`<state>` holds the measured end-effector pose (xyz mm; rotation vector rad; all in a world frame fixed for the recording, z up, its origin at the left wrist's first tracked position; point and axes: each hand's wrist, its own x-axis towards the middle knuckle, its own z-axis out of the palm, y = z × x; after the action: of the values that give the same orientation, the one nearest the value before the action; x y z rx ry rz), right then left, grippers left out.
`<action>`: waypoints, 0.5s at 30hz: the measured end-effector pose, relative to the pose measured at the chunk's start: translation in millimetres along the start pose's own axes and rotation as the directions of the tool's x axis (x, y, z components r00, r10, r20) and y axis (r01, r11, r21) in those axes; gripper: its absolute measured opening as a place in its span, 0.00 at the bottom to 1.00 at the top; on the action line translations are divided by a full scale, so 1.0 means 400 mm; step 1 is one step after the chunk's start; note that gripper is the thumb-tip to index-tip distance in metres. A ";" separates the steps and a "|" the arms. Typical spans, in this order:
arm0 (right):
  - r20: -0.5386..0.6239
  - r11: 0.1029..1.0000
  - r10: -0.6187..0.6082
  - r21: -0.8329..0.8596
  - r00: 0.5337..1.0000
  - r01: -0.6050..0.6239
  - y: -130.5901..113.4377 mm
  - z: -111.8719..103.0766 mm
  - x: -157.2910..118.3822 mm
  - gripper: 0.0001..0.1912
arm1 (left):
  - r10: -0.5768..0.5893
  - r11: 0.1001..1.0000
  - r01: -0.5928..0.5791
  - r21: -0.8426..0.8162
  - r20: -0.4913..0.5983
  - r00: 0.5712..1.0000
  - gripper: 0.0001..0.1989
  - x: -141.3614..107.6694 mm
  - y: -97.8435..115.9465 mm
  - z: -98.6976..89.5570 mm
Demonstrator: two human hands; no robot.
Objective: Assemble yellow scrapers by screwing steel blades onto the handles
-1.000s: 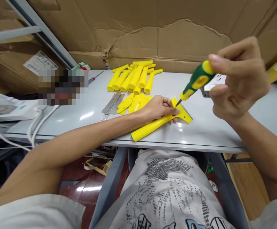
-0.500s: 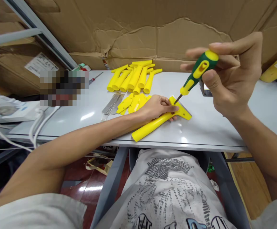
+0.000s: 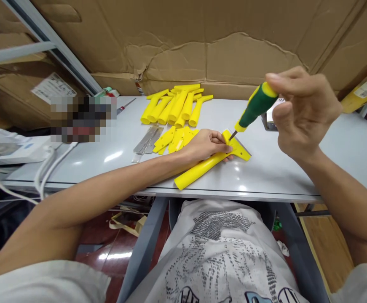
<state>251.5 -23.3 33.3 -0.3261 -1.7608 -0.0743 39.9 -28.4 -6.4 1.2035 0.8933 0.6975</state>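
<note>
the green and yellow screwdriver (image 3: 255, 107) is pinched near its top by the fingertips of the right hand (image 3: 300, 113), the remaining fingers loosely curled; its tip is set on the flat head of the yellow scraper (image 3: 213, 162). the scraper is pressed flat by the left hand (image 3: 207, 145), fingers closed over the neck where the head meets the handle. it lies near the front edge of the bench (image 3: 297, 181), handle pointing toward that edge. the part is judged to be light, stiff plastic, smooth and apt to slide on the glossy top, so it is best held down at the neck. further back lie loose yellow plates (image 3: 177, 139), metal strips (image 3: 147, 141) and a pile of yellow handles (image 3: 175, 105) toward the rear edge
</note>
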 end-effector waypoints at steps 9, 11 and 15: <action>0.023 0.999 -0.003 0.046 1.000 0.002 0.008 -0.003 -0.009 0.23 | -0.007 0.999 0.007 0.036 0.006 1.000 0.08 -0.003 0.004 -0.002; 0.089 0.998 0.064 -0.013 0.994 -0.063 0.001 -0.005 -0.010 0.20 | -0.010 1.000 0.010 0.029 0.007 1.000 0.09 -0.004 0.004 -0.002; 0.047 0.996 0.047 0.076 0.998 -0.051 0.018 -0.002 -0.004 0.25 | -0.009 1.000 0.009 0.027 0.002 1.000 0.12 -0.004 0.002 -0.003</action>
<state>254.3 -16.7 31.1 -0.3166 -1.7943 0.0364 38.0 -28.8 -5.6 1.2228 0.9086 0.6786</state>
